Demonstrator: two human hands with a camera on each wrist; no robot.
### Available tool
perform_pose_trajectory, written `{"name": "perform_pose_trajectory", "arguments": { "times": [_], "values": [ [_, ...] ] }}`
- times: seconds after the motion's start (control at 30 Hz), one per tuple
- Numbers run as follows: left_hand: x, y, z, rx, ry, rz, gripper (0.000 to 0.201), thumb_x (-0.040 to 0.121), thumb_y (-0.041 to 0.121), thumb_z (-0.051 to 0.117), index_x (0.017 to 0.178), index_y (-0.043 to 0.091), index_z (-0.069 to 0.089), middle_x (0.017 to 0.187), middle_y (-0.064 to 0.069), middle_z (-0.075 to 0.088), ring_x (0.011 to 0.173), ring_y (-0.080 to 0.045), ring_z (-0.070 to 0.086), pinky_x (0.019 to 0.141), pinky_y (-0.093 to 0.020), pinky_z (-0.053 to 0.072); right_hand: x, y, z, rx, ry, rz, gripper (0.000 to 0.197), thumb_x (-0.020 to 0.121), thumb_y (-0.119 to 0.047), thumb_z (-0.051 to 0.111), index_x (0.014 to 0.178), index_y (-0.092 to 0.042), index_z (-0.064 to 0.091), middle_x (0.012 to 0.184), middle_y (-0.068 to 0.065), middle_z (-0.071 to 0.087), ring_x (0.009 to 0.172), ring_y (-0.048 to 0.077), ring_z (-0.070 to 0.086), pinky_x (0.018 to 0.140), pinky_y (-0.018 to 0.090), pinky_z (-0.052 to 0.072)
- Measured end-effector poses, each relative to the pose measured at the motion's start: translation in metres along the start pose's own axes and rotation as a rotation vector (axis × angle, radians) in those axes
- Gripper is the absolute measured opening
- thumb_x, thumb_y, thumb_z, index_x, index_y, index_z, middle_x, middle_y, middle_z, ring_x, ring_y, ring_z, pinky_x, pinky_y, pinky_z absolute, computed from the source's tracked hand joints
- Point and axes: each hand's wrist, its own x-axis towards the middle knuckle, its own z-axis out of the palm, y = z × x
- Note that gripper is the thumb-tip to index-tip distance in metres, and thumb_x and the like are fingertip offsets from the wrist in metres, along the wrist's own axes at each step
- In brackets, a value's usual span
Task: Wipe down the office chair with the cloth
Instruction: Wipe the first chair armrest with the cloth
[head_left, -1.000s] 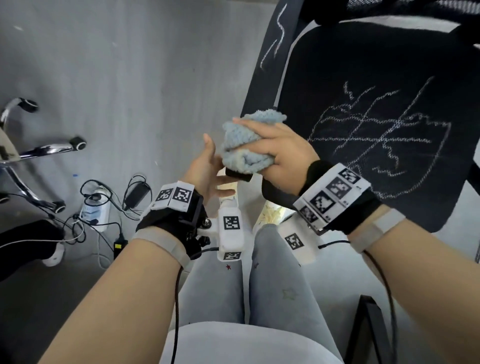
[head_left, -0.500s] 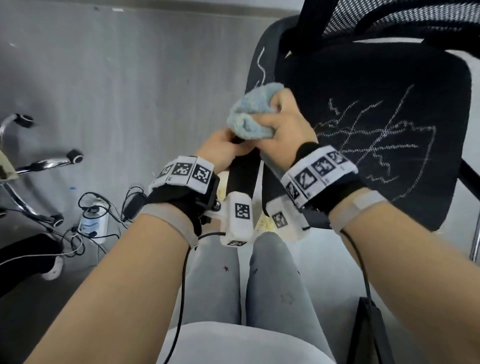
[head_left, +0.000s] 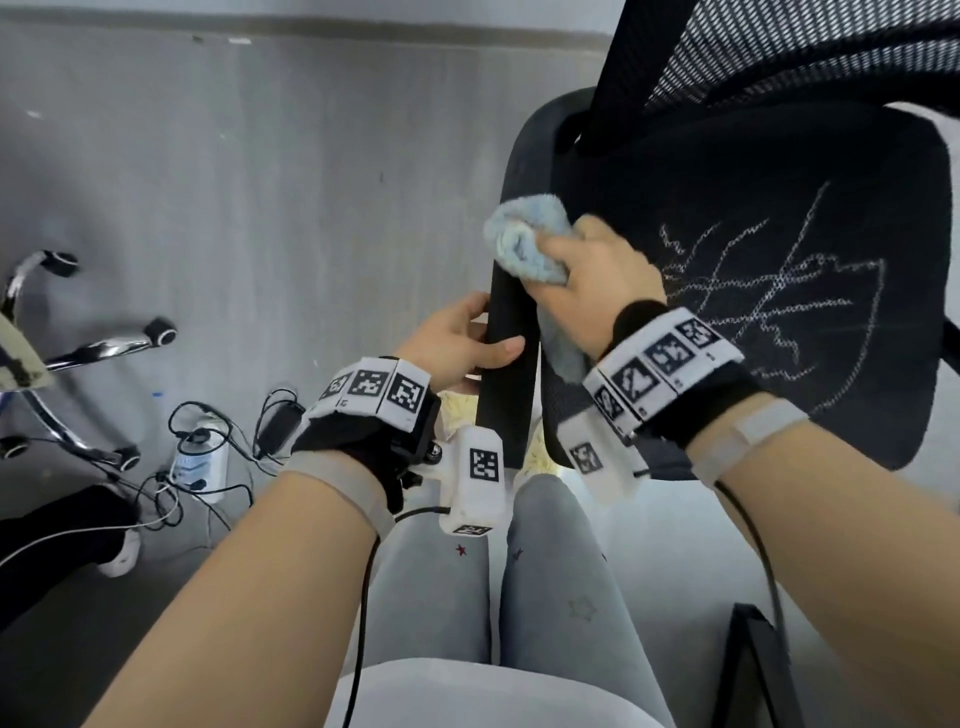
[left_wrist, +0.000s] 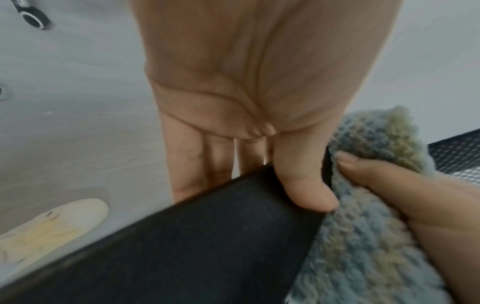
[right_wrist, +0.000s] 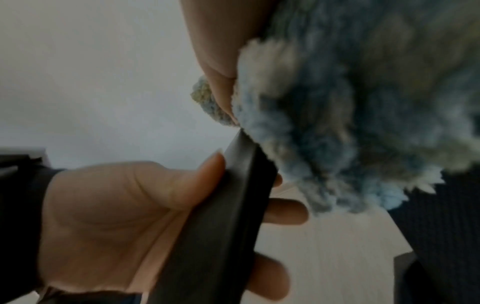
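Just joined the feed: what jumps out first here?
The blue cloth bunched in the right hand, pressed on the chair's black armrest at centre. The left hand grips that armrest just below. White scribbles cover the seat on the right.

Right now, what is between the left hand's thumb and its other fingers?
The black armrest of the chair: the right wrist view shows the left hand with its thumb on one face and its fingers behind. The cloth lies further up.
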Motion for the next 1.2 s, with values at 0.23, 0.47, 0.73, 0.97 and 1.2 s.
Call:
{"name": "perform_pose_trajectory", "arguments": {
  "times": [0.23,0.47,0.73,0.97,1.2],
  "values": [
    [0.001,0.004,-0.004,-0.030,-0.004,-0.008,0.035,0.086,0.007,0.059,0.116,0.025,0.051,0.086,0.005,0.069,0.063,-0.004,0.069,0.053,-0.021,0.054,0.053,-0.005,-0.023,0.098,0.145,0.148,0.034,0.089,-0.042,0.047,0.122,-0.035,0.051,0.117,0.012,0.054,0.102,0.036,0.055,0.078,0.037,0.043],
    [0.003,0.007,-0.004,0.017,0.017,0.021,0.036,0.087,0.011,0.059,0.121,0.021,0.050,0.086,0.006,0.067,0.062,-0.001,0.068,0.053,-0.019,0.054,0.003,-0.003,0.004,0.062,0.035,0.036,0.031,0.088,-0.038,0.049,0.118,-0.029,0.054,0.110,0.012,0.048,0.096,0.038,0.055,0.078,0.041,0.044],
    [0.006,0.021,-0.009,0.082,-0.005,0.056,0.031,0.091,0.012,0.054,0.120,0.022,0.053,0.083,0.009,0.064,0.056,0.003,0.064,0.050,-0.015,0.051,0.060,-0.007,-0.023,0.161,0.149,0.205,0.034,0.092,-0.038,0.045,0.125,-0.034,0.048,0.117,0.013,0.050,0.100,0.033,0.054,0.076,0.035,0.041],
    [0.012,0.042,-0.014,0.193,-0.013,0.116,0.028,0.092,0.015,0.051,0.121,0.019,0.051,0.090,0.010,0.063,0.063,0.005,0.065,0.053,-0.011,0.051,0.004,0.002,-0.005,0.131,0.035,0.078,0.026,0.087,-0.034,0.054,0.112,-0.031,0.059,0.094,0.005,0.042,0.096,0.033,0.053,0.078,0.041,0.043],
    [0.001,0.024,-0.021,0.325,-0.187,-0.008,0.042,0.093,0.012,0.047,0.134,0.020,0.036,0.098,0.010,0.057,0.078,0.002,0.055,0.049,-0.007,0.046,0.054,-0.003,-0.032,0.209,0.169,0.195,0.030,0.089,-0.040,0.049,0.118,-0.035,0.057,0.114,0.015,0.051,0.102,0.036,0.053,0.080,0.036,0.042]
  ]
}}
